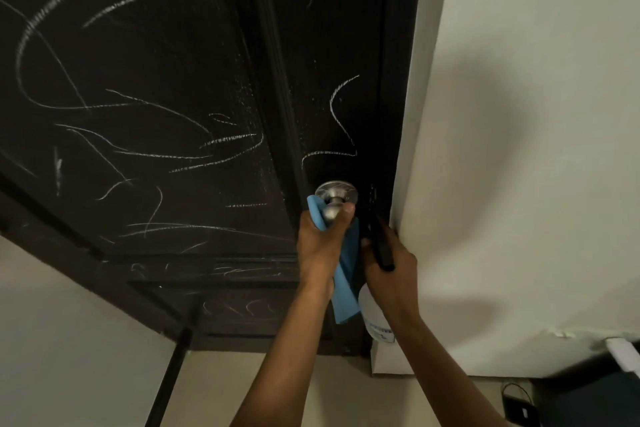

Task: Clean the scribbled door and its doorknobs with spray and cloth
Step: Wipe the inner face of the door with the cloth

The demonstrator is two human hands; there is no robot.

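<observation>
Your left hand (320, 239) is clenched around the doorknob (333, 210) just below the middle of the frame, with the blue cloth (346, 274) trapped between palm and metal; the loose end hangs down past your wrist. Wrapping it that way lets you rub the whole knob by twisting. Your right hand (389, 263), just to the right, grasps the black head of the spray bottle (375, 319), whose pale body hangs below the hand. It sits close to the knob, probably so you can wet it again without reaching. The dark door (156, 80) fills the upper left, and its white scribbles (145, 104) are untouched, so most of the work remains. The pale wall (536, 114) takes up the right side.
</observation>
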